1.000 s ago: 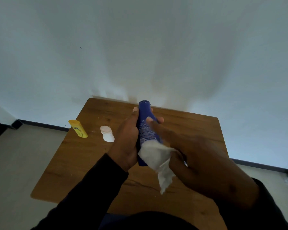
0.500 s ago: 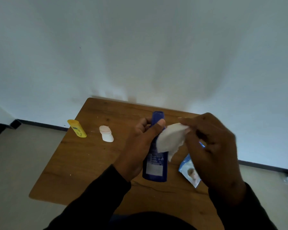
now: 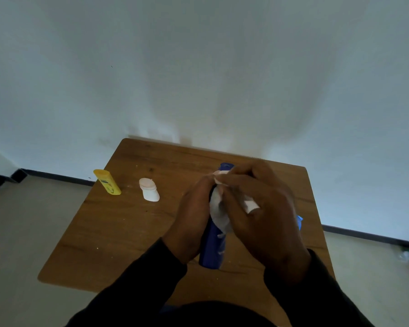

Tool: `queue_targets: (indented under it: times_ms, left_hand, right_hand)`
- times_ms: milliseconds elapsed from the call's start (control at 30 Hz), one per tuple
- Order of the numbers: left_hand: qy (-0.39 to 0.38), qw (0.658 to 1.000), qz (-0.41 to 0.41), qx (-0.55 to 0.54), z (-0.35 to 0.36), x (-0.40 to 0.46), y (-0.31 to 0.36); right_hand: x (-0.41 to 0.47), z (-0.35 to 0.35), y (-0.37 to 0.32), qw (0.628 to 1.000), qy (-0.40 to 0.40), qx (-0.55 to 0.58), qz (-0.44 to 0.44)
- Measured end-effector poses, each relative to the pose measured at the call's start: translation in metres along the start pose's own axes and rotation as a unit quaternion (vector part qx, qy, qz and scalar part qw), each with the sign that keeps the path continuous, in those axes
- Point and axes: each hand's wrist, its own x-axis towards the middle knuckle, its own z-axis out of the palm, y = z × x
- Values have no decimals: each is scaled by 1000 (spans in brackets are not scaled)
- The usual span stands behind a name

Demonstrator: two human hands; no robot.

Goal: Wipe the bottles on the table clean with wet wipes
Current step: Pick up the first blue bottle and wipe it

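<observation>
Two hands meet over the blue bottle [image 3: 213, 246], which I see upright just above the near part of the table [image 3: 118, 232]; whether its base touches the wood I cannot tell. My left hand [image 3: 191, 223] has its fingers curled round the body, and the right hand [image 3: 257, 208] pinches the wet wipe [image 3: 216, 211] against the neck. I judge it rigid, light and slick where damp, so the mid-body grip suits. A blue packet [image 3: 299, 221] peeks out behind the right hand. Farther left stand a white bottle [image 3: 149, 190] and a yellow bottle [image 3: 107, 181], apart and unheld.
</observation>
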Motion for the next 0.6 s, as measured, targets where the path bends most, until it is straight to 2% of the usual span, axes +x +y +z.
queue_targets:
  times_ms: [67,200,367,433,533,600]
  left_hand:
    - [-6,1000,-9,-17,0,-1,1]
    - [-11,1000,-5,-11,1,0,7]
    - [-25,997,-17,-68,-5,2,12]
    - [-32,998,-10,-55,-3,2,13]
    - [-13,1000,5,-11,0,-1,15]
    - [-1,1000,11,-17,-1,0,19]
  right_hand:
    - [3,3,-2,1000,3,-8,-18]
    - [12,0,15,998,63,-26,9]
    - [-1,-3,6,997,-15,-51,-54]
    - [4,1,5,995,4,-65,-71]
    - [14,1,16,994,63,-80,-38]
    - [11,-3,21,996,38,-71,-26]
